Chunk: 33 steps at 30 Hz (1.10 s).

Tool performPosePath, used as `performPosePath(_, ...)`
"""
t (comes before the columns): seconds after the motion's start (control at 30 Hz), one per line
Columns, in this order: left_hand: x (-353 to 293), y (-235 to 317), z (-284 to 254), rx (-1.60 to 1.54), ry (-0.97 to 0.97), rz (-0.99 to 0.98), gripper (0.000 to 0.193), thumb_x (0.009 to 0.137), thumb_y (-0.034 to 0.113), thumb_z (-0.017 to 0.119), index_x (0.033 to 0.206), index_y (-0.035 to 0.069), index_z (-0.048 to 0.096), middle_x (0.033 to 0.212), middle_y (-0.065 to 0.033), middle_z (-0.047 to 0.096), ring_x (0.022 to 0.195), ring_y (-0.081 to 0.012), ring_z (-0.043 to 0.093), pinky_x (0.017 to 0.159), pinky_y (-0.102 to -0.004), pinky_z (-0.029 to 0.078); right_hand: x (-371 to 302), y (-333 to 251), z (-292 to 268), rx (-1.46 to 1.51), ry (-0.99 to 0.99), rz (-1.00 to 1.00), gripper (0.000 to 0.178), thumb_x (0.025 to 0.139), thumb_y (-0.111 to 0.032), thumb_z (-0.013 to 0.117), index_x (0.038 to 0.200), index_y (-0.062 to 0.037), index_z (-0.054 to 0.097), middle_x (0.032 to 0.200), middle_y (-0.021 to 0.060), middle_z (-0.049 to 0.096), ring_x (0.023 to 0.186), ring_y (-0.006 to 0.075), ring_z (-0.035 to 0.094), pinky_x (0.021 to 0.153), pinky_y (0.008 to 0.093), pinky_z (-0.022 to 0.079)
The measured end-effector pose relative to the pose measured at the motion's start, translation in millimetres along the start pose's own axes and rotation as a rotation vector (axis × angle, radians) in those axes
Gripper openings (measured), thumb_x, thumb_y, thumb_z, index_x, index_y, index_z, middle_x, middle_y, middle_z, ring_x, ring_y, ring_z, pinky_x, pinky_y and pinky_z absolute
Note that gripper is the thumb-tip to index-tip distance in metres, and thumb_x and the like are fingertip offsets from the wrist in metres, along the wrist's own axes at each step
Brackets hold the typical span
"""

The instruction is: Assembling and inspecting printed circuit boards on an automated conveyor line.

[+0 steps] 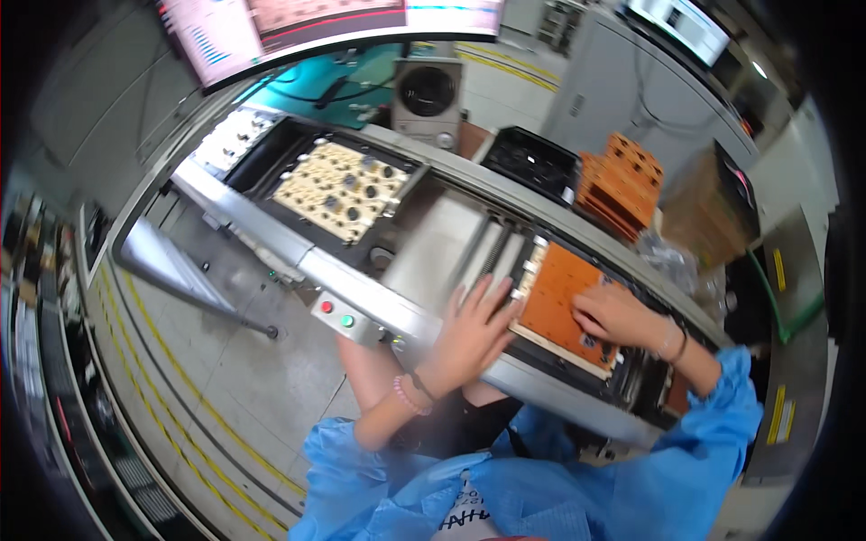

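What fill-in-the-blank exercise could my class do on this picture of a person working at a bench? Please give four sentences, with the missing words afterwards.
1. The right hand is over a flat board coloured ____.
2. Near the red button on the control box is a ____ button.
3. The pink beaded bracelet is on the person's ____ wrist.
4. The person's sleeves are ____.

Missing words: orange; green; left; blue.

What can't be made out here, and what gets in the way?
Head view: whether the right hand grips anything; its own curled fingers hide the spot on the orange board.
Head view: the upper part of the large monitor, cut off by the top edge.
Head view: what the dark round parts are; too small and blurred.
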<state>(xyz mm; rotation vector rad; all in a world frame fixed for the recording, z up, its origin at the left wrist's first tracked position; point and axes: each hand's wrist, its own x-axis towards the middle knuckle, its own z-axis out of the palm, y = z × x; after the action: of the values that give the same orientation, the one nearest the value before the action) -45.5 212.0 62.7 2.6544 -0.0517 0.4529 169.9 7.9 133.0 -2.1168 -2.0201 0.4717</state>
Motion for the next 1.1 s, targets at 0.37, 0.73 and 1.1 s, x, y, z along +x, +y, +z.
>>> performPosePath(0.37, -22.2, -78.2, -45.3, 0.357, 0.4, -0.457, 0.049, 0.083, 0.02, 0.068, 0.128, 0.005, 0.056, 0.133, -0.014, 0.054, 0.132, -0.0397, 0.04, 0.1, -0.0481, 0.031, -37.6, 8.0, -28.6, 0.181, -0.208, 0.391, 0.025, 0.097, -0.026, 0.058, 0.085, -0.006, 0.067, 0.077, 0.0114, 0.067, 0.071, 0.0286, 0.065, 0.066, 0.0374, 0.05)
performPosePath(0.73, -26.3, -40.6, -46.9, 0.025, 0.308, -0.337, 0.028, 0.089, 0.019, 0.065, 0.114, 0.009, 0.066, 0.106, -0.0106, 0.064, 0.112, -0.0339, 0.054, 0.09, -0.0456, 0.041, 117.2, 65.9, -70.8, -0.184, 0.214, 0.086, 0.012, 0.089, -0.016, 0.061, 0.09, -0.0051, 0.064, 0.088, 0.0148, 0.059, 0.088, 0.0338, 0.058, 0.077, 0.0432, 0.048)
performPosePath(1.1, -20.2, -37.9, -51.5, -0.688, 0.085, -0.025, 0.023, 0.1, 0.017, 0.054, 0.117, 0.005, 0.064, 0.105, -0.0121, 0.067, 0.099, -0.0284, 0.065, 0.098, -0.0411, 0.047, 202.5, 191.4, -31.6, -0.169, 0.111, 0.324, 0.022, 0.085, -0.008, 0.07, 0.103, -0.0003, 0.06, 0.095, 0.0199, 0.066, 0.092, 0.0372, 0.065, 0.079, 0.0451, 0.051)
